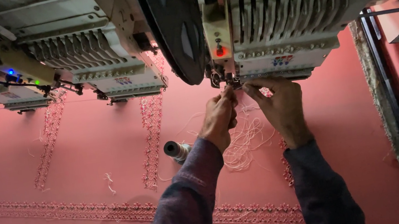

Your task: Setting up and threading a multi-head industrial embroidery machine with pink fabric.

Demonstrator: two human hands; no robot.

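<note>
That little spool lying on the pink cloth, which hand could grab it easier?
Probably the left hand. The spool lies just beside the left wrist, on the left side. The right hand is farther off, and the left arm lies between it and the spool. Both hands are up at the needle pinching thread.

Machine bed covered by stretched pink cloth (86, 140). Stitched flower bands (152, 135) run across cloth in columns and along near edge. Loose white thread tangle (242, 148) lies on cloth. Thread spool (176, 150) lies tipped beside tangle.
</note>
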